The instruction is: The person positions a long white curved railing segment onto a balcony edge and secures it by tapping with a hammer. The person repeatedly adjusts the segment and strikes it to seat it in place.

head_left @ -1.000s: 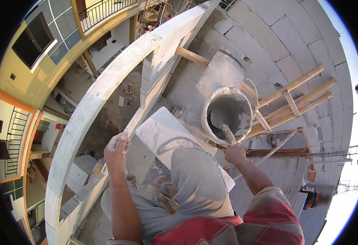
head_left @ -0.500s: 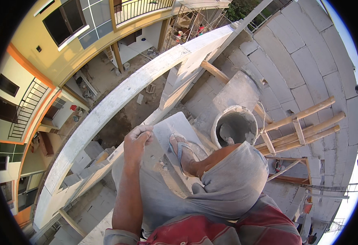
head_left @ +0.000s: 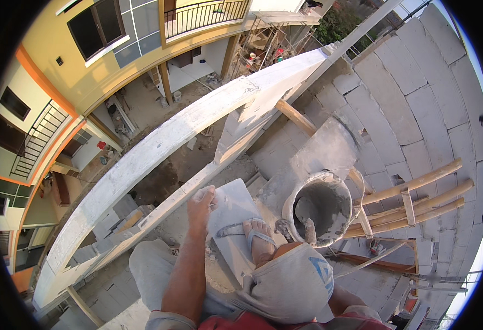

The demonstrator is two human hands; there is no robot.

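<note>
My left hand [head_left: 202, 206], dusty and closed into a loose fist, hovers beside the left edge of a flat grey board [head_left: 233, 201]. Nothing sticks out from its fingers. On the board rests my sandalled foot [head_left: 260, 236]. To the right of the foot, a mortar-crusted bucket [head_left: 347, 201] leans towards me, its inside coated in wet grey. My right hand [head_left: 310, 231] is at the bucket's near rim, with the thumb over the edge; my raised knee [head_left: 291, 275] hides most of that hand and wrist.
A long pale curved beam [head_left: 159, 140] runs diagonally past my left side, with a drop to the courtyard beyond. Wooden poles joined like a ladder [head_left: 417, 203] lie to the right, before a grey block wall [head_left: 401, 82]. A mortar-smeared sheet [head_left: 326, 143] lies behind the bucket.
The view has shifted, so most of the scene sits lower. The bucket has come nearer and tilted towards me, and the right hand shows more at its rim. My left hand stays closed.
</note>
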